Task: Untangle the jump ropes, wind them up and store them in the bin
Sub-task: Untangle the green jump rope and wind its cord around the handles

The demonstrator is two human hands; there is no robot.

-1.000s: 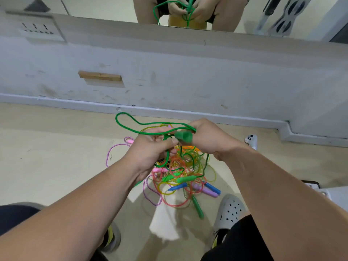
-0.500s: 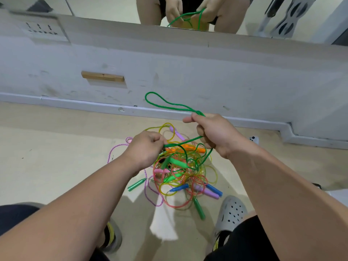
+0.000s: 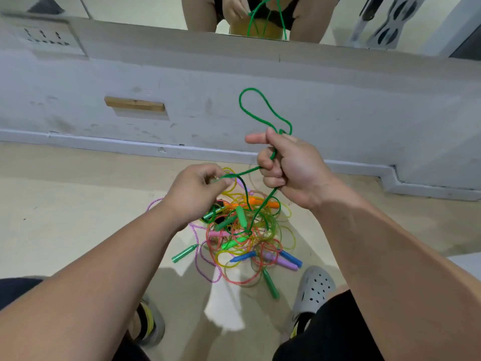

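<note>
1. The green rope [image 3: 245, 172] is held in the air between both hands, above the tangle of jump ropes [image 3: 250, 238]; one loop of it stands up over the right hand [image 3: 289, 168], and its lower strands drop into the pile.
2. The right hand's grip is closed round the rope, fingers curled and thumb pointing left; the left hand [image 3: 194, 190], lower and just beside it, has a narrow grip, pinching the rope at its fingertips.
3. The tangle lies on the floor [image 3: 78, 204] between the person's feet; its cords are yellow, red, pink and purple, with handles in green, blue, orange and purple; one green handle [image 3: 184, 253] lies at its left edge.
4. A gray perforated clog [image 3: 313, 290] sits right of the pile; another shoe [image 3: 149, 324] shows lower left; the floor is pale beige.
5. Behind stands a scuffed gray wall [image 3: 338, 100] with a pale baseboard [image 3: 104, 142]; a wooden block [image 3: 134, 104] is fixed to it; above, a mirror [image 3: 143, 9] reflects knees, hands and green rope.
</note>
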